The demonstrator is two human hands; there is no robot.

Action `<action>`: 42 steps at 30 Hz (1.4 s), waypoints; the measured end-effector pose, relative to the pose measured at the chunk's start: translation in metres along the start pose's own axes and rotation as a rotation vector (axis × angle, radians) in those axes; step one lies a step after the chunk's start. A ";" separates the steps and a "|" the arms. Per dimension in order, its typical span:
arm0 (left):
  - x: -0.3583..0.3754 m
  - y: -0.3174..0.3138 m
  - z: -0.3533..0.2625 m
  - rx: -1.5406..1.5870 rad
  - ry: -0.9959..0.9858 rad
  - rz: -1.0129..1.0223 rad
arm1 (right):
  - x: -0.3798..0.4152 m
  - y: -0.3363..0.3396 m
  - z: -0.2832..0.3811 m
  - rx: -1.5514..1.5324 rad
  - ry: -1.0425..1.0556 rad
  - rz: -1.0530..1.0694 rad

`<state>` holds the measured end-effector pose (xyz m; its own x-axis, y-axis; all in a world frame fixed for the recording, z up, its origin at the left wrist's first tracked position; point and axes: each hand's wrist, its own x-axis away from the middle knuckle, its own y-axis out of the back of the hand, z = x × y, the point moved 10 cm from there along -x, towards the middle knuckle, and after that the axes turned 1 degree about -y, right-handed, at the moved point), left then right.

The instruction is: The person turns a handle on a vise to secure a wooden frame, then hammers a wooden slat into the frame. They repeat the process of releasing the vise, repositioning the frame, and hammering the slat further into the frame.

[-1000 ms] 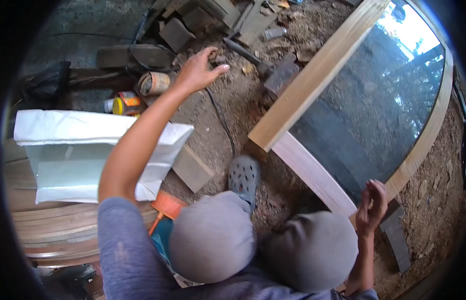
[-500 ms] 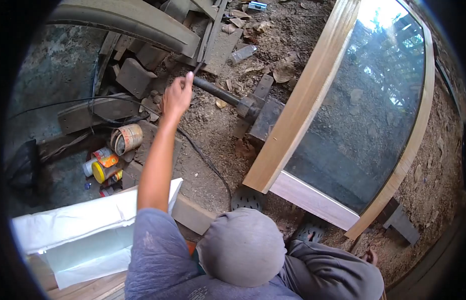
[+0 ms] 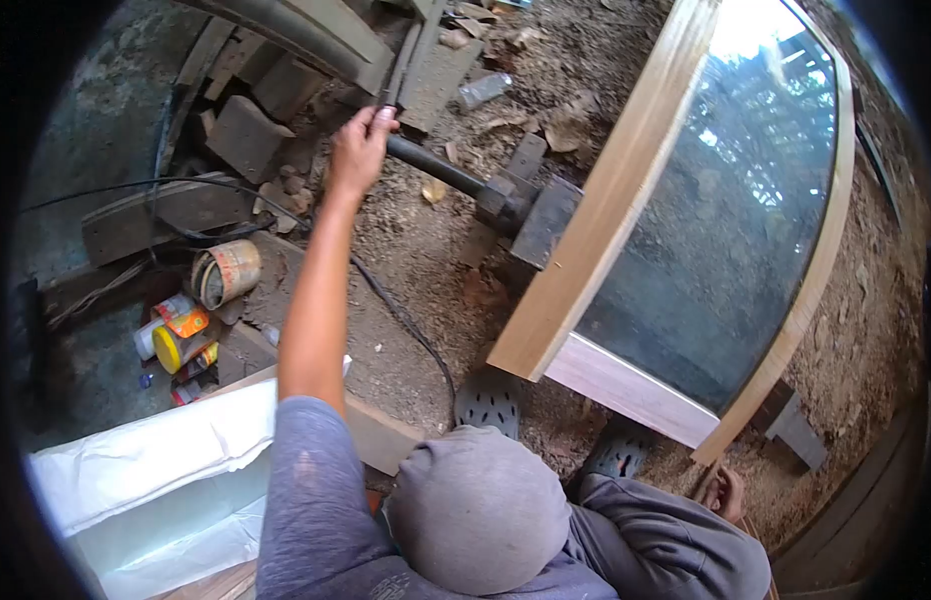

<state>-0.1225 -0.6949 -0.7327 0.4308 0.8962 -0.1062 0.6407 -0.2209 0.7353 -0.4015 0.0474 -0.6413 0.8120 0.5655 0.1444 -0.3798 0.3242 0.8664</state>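
Note:
My left hand is closed round the thin cross handle of a metal screw clamp. The clamp's thick screw runs to a block against the long side of a wooden-framed glass panel. The panel has one curved side, and dark glass fills it. Beside the panel's lower right corner is my right hand, its fingers curled. What it holds, if anything, is hidden.
Wood offcuts and a black cable lie left of the clamp. Several tubs, one with a yellow lid, sit beside a white-wrapped piece. A plastic bottle lies on the sawdust-covered ground.
My left hand has shifted slightly up in the view with the clamp handle, which now stands steeper. My right hand shows more fully by the panel's corner.

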 end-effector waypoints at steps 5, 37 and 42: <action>-0.053 -0.015 0.007 -0.004 -0.030 0.103 | 0.004 -0.009 0.022 -0.021 -0.039 0.006; 0.059 0.060 0.003 -0.279 0.274 0.649 | -0.106 -0.029 0.117 -0.083 0.269 0.026; 0.044 0.037 -0.021 -0.826 0.135 0.561 | -0.112 -0.034 0.134 -0.114 0.313 0.073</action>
<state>-0.0936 -0.6551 -0.6963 0.4266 0.7921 0.4366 -0.2953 -0.3343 0.8950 -0.4205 -0.1286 -0.6230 0.6123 0.7899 0.0348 -0.4934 0.3474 0.7974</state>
